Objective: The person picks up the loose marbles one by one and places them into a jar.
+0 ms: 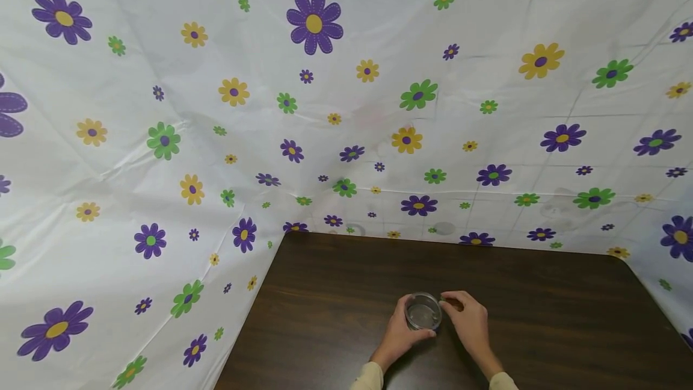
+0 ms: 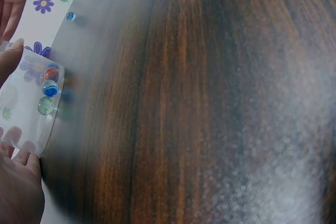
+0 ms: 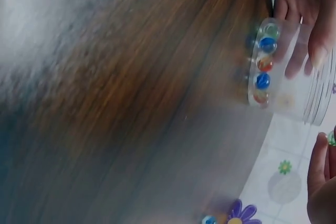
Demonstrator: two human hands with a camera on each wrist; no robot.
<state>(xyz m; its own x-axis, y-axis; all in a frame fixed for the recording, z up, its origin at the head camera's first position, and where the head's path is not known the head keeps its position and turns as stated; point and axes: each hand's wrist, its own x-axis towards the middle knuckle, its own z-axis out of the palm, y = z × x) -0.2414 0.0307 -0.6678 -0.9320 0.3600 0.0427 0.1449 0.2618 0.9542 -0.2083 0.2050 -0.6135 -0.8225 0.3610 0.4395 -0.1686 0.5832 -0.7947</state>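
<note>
My left hand (image 1: pixel 399 333) grips a clear plastic jar (image 1: pixel 423 312), fingers and thumb around its side. The jar stands upright on the dark table, its open mouth up. Several glass marbles lie on its bottom, among them a blue marble (image 3: pixel 262 81), an orange marble (image 2: pixel 51 74) and a pale green marble (image 2: pixel 45 105). Close beside the jar's rim, my right hand (image 1: pixel 470 321) pinches a green marble (image 3: pixel 332 138) between thumb and fingertips. Part of that marble is cut off by the right wrist view's edge.
A loose blue marble (image 2: pixel 71 16) lies on the brown wood-grain table (image 1: pixel 335 281), apart from the jar. White cloth (image 1: pixel 357 107) with purple, yellow and green flowers hangs behind the table and along its sides.
</note>
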